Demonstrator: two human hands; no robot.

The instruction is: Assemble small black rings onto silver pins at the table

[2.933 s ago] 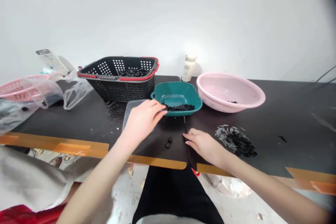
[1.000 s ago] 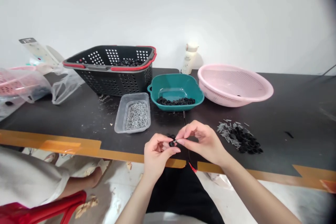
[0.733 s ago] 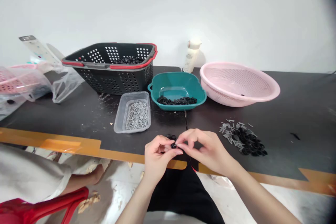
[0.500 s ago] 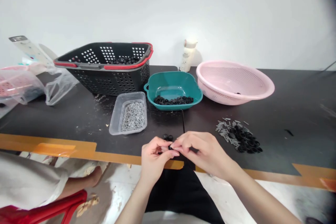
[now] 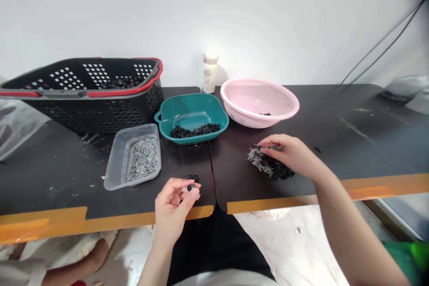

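Note:
My left hand (image 5: 174,203) is closed near the table's front edge, pinching a small round black cap (image 5: 191,187) between thumb and fingers. Just behind it lie a couple of similar black caps (image 5: 192,178) on the table. To the right, my right hand (image 5: 286,152) is over a pile of grey pins (image 5: 259,161) and black caps (image 5: 281,170). Its thumb and index finger are slightly apart at the pins, with no held piece that I can make out. The hand hides part of the pile.
A clear tray (image 5: 114,167) of metal pins stands left, beside a teal basin (image 5: 187,105) with black pieces. Behind are a black basket (image 5: 110,111), a white bottle (image 5: 210,73) and a pink colander (image 5: 234,109). Another person's arm (image 5: 77,266) shows at lower left.
My right hand has left my left hand and moved right to the pile. My left hand still holds a black cap. The view has turned to the right.

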